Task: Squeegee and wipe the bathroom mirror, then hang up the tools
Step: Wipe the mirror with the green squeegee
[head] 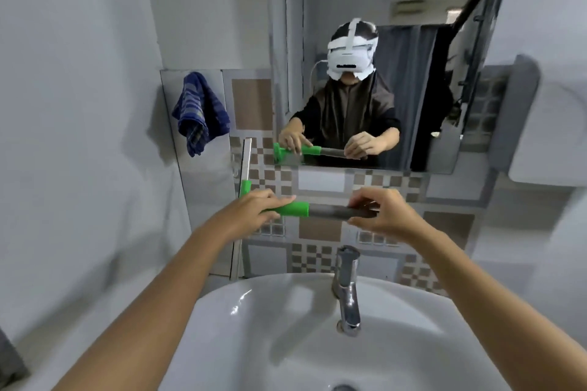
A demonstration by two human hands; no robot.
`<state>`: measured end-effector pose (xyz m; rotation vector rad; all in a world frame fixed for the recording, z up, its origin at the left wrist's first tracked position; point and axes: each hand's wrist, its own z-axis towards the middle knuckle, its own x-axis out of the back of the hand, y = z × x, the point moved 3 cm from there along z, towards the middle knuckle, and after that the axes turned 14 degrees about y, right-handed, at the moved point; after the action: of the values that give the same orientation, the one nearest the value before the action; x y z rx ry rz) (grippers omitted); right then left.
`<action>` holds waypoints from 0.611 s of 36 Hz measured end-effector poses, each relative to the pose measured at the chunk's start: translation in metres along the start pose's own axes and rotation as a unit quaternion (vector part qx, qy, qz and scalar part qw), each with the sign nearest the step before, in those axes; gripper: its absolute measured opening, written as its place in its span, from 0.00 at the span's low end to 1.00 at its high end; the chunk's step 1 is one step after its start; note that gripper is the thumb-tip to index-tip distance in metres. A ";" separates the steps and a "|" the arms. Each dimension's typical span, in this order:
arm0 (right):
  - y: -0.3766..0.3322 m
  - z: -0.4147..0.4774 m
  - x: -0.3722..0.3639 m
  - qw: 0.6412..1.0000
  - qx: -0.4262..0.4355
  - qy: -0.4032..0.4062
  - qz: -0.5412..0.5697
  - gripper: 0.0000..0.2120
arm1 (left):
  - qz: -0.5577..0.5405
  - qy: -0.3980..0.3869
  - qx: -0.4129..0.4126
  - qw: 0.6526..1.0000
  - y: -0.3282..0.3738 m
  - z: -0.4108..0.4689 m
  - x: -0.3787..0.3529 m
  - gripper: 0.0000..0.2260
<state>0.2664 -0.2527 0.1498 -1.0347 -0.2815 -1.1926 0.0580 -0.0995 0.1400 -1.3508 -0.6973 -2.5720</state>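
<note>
Above the sink and below the mirror, the squeegee lay level, its handle running left to right between both hands, the left hand curled on the green end by the upright blade, the right hand pinching the grey end.

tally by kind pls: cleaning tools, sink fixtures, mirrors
Cleaning tools: 2, the green squeegee gripped by the left hand and right hand, and the blue cloth hanging on the wall
Sink fixtures: 2, the basin and the faucet
Mirrors: 1, the mirror
Total: 5
</note>
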 end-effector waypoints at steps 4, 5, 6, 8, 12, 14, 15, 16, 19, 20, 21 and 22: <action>-0.005 -0.001 0.014 0.996 0.042 -0.018 -0.072 0.11 | -0.021 0.046 -0.045 0.998 0.029 0.010 0.004 0.20; -0.008 -0.001 0.017 0.996 0.052 -0.011 -0.073 0.12 | -0.027 0.058 -0.058 0.996 0.036 0.013 0.005 0.20; -0.011 0.000 0.019 0.996 0.063 0.000 -0.069 0.13 | -0.032 0.068 -0.072 0.995 0.044 0.017 0.007 0.20; -0.018 0.002 0.022 0.994 0.086 0.019 -0.057 0.13 | -0.032 0.083 -0.102 0.991 0.059 0.024 0.009 0.18; -0.031 0.008 0.029 0.990 0.118 0.054 -0.061 0.16 | -0.056 0.121 -0.147 0.980 0.083 0.040 0.014 0.18; -0.036 0.011 0.038 0.986 0.125 0.087 -0.067 0.16 | -0.071 0.140 -0.170 0.973 0.088 0.047 0.018 0.18; -0.038 0.013 0.044 0.983 0.131 0.102 -0.072 0.16 | -0.074 0.151 -0.182 0.969 0.091 0.051 0.021 0.18; -0.040 0.016 0.050 0.980 0.137 0.114 -0.084 0.16 | -0.073 0.163 -0.195 0.964 0.093 0.056 0.025 0.17; -0.052 0.031 0.072 0.965 0.167 0.144 -0.142 0.17 | -0.046 0.210 -0.243 0.946 0.098 0.072 0.041 0.18; -0.057 0.039 0.080 0.958 0.181 0.154 -0.163 0.18 | -0.034 0.226 -0.258 0.939 0.100 0.079 0.048 0.19; -0.063 0.048 0.089 0.949 0.199 0.165 -0.179 0.18 | -0.021 0.242 -0.270 0.932 0.101 0.087 0.054 0.19; -0.070 0.057 0.097 0.941 0.216 0.174 -0.194 0.19 | -0.009 0.256 -0.281 0.925 0.102 0.094 0.060 0.19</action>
<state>0.2634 -0.2691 0.2812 -0.3790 -0.4575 -1.5568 0.1276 -0.1405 0.2685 -0.6823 0.1312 -3.0715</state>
